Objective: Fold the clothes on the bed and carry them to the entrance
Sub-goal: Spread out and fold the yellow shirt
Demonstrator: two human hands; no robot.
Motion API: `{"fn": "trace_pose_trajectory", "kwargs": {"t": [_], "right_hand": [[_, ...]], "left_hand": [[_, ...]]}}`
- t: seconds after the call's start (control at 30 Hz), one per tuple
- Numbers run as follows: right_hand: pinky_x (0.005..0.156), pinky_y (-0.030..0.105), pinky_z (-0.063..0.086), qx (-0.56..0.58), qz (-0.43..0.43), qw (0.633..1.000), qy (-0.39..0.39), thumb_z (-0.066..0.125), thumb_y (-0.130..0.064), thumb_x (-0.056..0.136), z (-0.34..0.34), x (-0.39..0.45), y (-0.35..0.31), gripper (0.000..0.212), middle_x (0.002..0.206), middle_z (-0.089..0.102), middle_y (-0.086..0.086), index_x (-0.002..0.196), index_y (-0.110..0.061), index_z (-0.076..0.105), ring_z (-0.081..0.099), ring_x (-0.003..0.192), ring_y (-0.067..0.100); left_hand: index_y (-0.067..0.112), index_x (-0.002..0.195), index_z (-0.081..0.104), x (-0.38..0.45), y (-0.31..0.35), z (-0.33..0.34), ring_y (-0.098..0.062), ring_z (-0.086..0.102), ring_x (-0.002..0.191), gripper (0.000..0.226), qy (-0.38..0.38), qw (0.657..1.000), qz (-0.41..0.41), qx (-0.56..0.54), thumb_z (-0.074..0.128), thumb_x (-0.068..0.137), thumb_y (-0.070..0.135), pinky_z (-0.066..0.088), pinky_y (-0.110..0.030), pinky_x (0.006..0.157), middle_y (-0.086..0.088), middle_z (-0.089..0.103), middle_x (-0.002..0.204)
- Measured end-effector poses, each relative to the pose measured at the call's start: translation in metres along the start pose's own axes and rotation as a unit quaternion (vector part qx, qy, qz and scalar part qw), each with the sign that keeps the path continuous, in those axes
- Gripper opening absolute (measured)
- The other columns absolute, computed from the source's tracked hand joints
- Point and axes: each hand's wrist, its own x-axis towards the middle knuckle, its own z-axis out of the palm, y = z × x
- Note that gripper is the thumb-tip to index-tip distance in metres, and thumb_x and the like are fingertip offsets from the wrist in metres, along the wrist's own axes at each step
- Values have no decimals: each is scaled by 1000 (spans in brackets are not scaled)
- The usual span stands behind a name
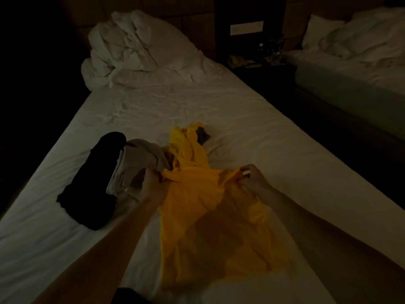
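A yellow garment (210, 216) lies spread on the white bed (252, 132) in dim light, one part trailing away from me. My left hand (153, 183) grips its left upper edge. My right hand (252, 178) pinches its right upper edge. Both hands hold that edge slightly off the sheet. To the left lie a grey garment (135, 163) and a black garment (94, 181), side by side and touching. A small dark grey piece (202, 134) peeks out beyond the far end of the yellow garment.
A crumpled white duvet (135, 49) is heaped at the head of the bed. A dark nightstand (258, 62) with glasses and small items stands to the right. Beyond a dark gap lies a second bed (350, 62) with white bedding.
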Motion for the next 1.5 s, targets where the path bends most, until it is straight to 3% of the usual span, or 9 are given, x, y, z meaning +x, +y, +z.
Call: {"fn": "trace_pose_trajectory", "kwargs": {"t": [0.3,0.47,0.63,0.8,1.0,1.03,1.07,1.13,1.5], "right_hand": [[68,39,46,108,-9,993,-49,66,-9,81,-38,-84,-62,11,85,64,20,88,-2,71,61,77,30],[63,30,48,128,-87,986,-57,60,-12,92,-60,-161,-91,13,97,71,9,97,-17,71,66,90,26],[65,29,47,131,-171,976,-32,61,-12,93,-76,-237,-117,14,93,70,4,94,-20,72,65,86,20],[71,34,53,163,-203,965,-14,67,-12,88,-93,-298,-138,12,95,72,9,96,-16,75,68,88,25],[75,37,53,190,-215,957,-38,68,-12,87,-104,-355,-154,11,100,71,9,95,-18,74,67,93,25],[78,39,53,193,-219,956,-40,68,-12,87,-104,-363,-155,10,100,70,7,91,-21,73,66,93,25],[81,41,53,197,-223,954,-43,69,-13,87,-104,-372,-157,11,100,68,5,90,-23,71,65,94,24],[84,43,53,195,-231,952,-53,69,-12,87,-105,-387,-161,12,100,68,4,90,-24,70,65,95,23],[62,36,55,176,-243,912,-279,56,-3,90,-39,-446,-170,8,78,65,12,93,-1,63,63,73,30]], "left_hand": [[-4,120,58,-71,44,-56,-20,49,65,30,-43,965,-143,-217,55,95,13,40,-29,58,-39,52,113],[16,74,53,-124,59,-93,-14,54,51,24,-50,941,-138,-304,51,98,13,44,-27,47,-3,54,57],[12,66,49,-176,74,-130,-14,49,40,31,-21,939,-133,-317,52,94,-1,40,-21,37,-4,49,50],[15,69,70,-224,82,-165,-24,51,65,27,-12,949,-86,-304,55,87,0,42,-31,56,-11,53,77],[-11,134,46,-292,118,-188,-27,47,60,47,-22,956,-25,-290,41,87,-6,39,-24,52,-45,45,93],[-14,132,45,-298,119,-192,-35,51,64,45,-13,957,-15,-289,40,88,-7,40,-25,53,-13,41,115],[-11,122,58,-304,121,-198,-39,55,70,37,-9,956,-12,-293,43,88,-5,41,-27,56,-41,51,102],[4,90,73,-317,122,-216,-29,58,74,22,-8,957,-10,-291,51,86,-2,46,-29,61,-21,60,89],[11,105,70,-385,65,-351,-29,64,97,32,-30,964,55,-257,65,74,8,58,-37,81,-16,65,109]]}}
